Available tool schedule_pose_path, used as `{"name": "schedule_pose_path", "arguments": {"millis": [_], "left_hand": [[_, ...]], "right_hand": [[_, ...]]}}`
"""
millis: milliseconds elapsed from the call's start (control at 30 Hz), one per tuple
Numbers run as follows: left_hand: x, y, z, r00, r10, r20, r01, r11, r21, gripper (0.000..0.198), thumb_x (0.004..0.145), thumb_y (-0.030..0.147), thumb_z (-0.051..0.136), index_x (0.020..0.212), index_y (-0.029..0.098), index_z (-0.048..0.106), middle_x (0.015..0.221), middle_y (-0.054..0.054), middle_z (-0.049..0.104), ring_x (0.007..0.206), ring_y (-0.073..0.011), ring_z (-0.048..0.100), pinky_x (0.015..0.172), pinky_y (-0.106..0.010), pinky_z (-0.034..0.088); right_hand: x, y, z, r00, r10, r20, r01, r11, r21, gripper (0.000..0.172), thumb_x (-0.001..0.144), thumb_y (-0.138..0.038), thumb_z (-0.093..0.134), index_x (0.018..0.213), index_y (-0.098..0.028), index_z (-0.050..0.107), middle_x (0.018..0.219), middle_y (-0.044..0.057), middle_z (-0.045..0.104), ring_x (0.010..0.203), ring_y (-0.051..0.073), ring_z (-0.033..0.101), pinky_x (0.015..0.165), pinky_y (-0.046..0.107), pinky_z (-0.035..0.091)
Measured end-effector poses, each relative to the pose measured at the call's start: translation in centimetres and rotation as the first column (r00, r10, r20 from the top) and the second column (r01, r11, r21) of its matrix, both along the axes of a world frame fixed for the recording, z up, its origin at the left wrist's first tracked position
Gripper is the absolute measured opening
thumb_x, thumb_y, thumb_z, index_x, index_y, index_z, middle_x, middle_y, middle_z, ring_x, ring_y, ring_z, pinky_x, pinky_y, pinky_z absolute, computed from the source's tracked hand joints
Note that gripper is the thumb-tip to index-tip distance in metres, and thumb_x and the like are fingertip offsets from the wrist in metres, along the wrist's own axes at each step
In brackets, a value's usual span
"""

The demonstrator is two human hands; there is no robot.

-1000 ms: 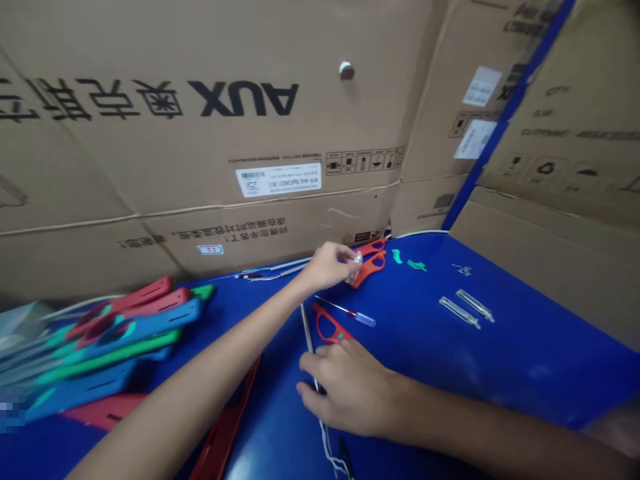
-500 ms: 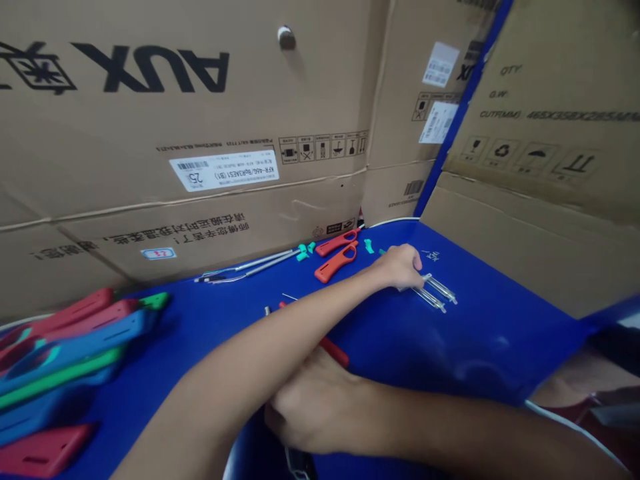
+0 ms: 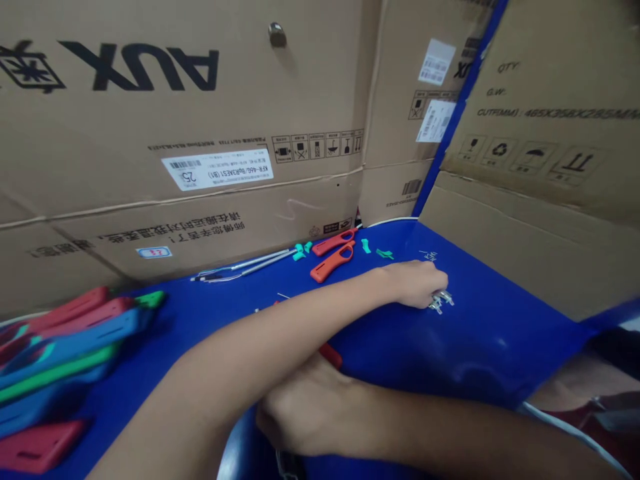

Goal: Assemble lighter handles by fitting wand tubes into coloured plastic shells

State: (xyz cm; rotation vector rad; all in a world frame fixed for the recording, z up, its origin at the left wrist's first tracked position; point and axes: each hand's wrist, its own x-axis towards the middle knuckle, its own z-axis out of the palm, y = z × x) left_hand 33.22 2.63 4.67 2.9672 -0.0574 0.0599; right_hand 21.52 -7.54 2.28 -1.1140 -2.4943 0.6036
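Observation:
My left hand [image 3: 414, 283] reaches across to the right, its fingers closed over a pair of clear tubes with metal ends [image 3: 440, 301], which show only at the fingertips. My right hand [image 3: 300, 415] lies low in the view, under my left forearm. Just beyond it, a red handle [image 3: 331, 355] shows partly. Whatever my right hand holds is hidden. Two orange-red plastic handles [image 3: 331, 261] lie further back on the blue table [image 3: 480, 353], beside small green clips [image 3: 367, 245] and thin metal rods [image 3: 250, 264].
Large printed cardboard boxes [image 3: 200, 120] stand along the back and right of the blue table. A pile of long red, blue and green plastic handles [image 3: 65, 347] lies at the left. The table's edge runs along the lower right.
My left hand has moved right from the orange handles and closed over the clear tubes. My right hand has shifted down and left, and the view has turned.

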Motion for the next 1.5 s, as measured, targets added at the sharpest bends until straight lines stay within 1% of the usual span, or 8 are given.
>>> {"name": "schedule_pose_path", "arguments": {"millis": [200,300,433,600,1133,1300,1400,1500], "left_hand": [[-9.7,1.8,6.5,0.943,0.196,0.271,-0.187,0.981,-0.057,0.019,0.081,0.009,0.055,0.089,0.015,0.07,0.093,-0.008,0.072,0.091,-0.021,0.063,0.085,-0.032,0.046],[-17.9,1.9,7.9,0.77,0.497,0.4,-0.448,0.867,-0.216,0.022,0.085,0.016,0.05,0.093,0.017,0.07,0.088,-0.002,0.072,0.081,-0.017,0.065,0.076,-0.027,0.047],[-27.8,-0.2,4.9,0.524,0.751,0.403,-0.672,0.655,-0.347,0.016,0.083,0.022,0.055,0.084,0.02,0.071,0.082,0.0,0.073,0.076,-0.0181,0.067,0.073,-0.027,0.05],[-35.1,-4.1,-0.3,0.459,0.826,0.326,-0.75,0.557,-0.357,0.014,0.084,0.026,0.058,0.087,0.025,0.072,0.085,-0.002,0.073,0.077,-0.0208,0.068,0.07,-0.029,0.053],[-36.6,-6.8,-3.4,0.625,0.764,0.163,-0.734,0.645,-0.21,0.023,0.098,0.026,0.041,0.103,0.019,0.063,0.1,-0.007,0.064,0.095,-0.0225,0.055,0.092,-0.041,0.042],[-36.8,-7.0,-3.0,0.649,0.755,0.091,-0.729,0.652,-0.207,0.027,0.098,0.028,0.04,0.106,0.02,0.064,0.098,-0.008,0.061,0.094,-0.0237,0.053,0.088,-0.041,0.043],[-36.8,-7.2,-2.6,0.662,0.746,0.079,-0.713,0.658,-0.241,0.023,0.092,0.026,0.048,0.108,0.021,0.063,0.098,-0.007,0.06,0.096,-0.0246,0.052,0.091,-0.044,0.04],[-36.8,-7.3,-2.5,0.665,0.742,0.089,-0.701,0.661,-0.268,0.022,0.085,0.023,0.053,0.105,0.021,0.062,0.095,-0.006,0.059,0.095,-0.0244,0.051,0.091,-0.045,0.038]], "right_hand": [[0.3,-0.4,-0.4,0.981,-0.127,0.146,0.118,0.991,0.063,0.021,0.08,-0.023,0.049,0.085,-0.016,0.068,0.076,0.01,0.072,0.061,0.022,0.065,0.056,0.03,0.044],[0.6,-0.3,-0.6,0.973,-0.23,-0.003,0.23,0.973,0.029,0.019,0.078,-0.02,0.051,0.083,-0.018,0.069,0.066,0.003,0.068,0.056,0.015,0.059,0.054,0.025,0.039],[1.0,0.4,-0.4,0.93,-0.275,-0.243,0.241,0.957,-0.162,0.022,0.076,-0.016,0.053,0.085,-0.018,0.072,0.054,-0.004,0.055,0.049,0.009,0.046,0.051,0.022,0.034],[1.6,1.6,0.7,0.818,-0.415,-0.398,0.18,0.842,-0.509,0.02,0.074,-0.018,0.056,0.085,-0.015,0.072,0.054,-0.005,0.049,0.048,0.008,0.043,0.047,0.021,0.033],[0.8,8.4,5.2,0.652,-0.431,-0.624,-0.29,0.618,-0.731,0.017,0.078,-0.024,0.066,0.092,-0.015,0.07,0.07,0.002,0.065,0.062,0.012,0.06,0.059,0.025,0.048],[-1.2,7.7,5.7,0.849,-0.203,-0.488,-0.133,0.813,-0.568,0.023,0.087,-0.023,0.055,0.108,-0.015,0.064,0.084,0.006,0.07,0.074,0.016,0.066,0.071,0.031,0.052],[-2.3,8.8,6.3,0.99,-0.11,-0.093,0.089,0.976,-0.198,0.025,0.096,-0.023,0.042,0.11,-0.017,0.062,0.086,0.006,0.071,0.076,0.015,0.067,0.072,0.029,0.052],[-3.5,10.7,6.1,0.96,-0.14,0.241,0.118,0.987,0.107,0.026,0.098,-0.023,0.04,0.104,-0.017,0.065,0.091,0.01,0.071,0.085,0.021,0.067,0.078,0.035,0.049]]}}
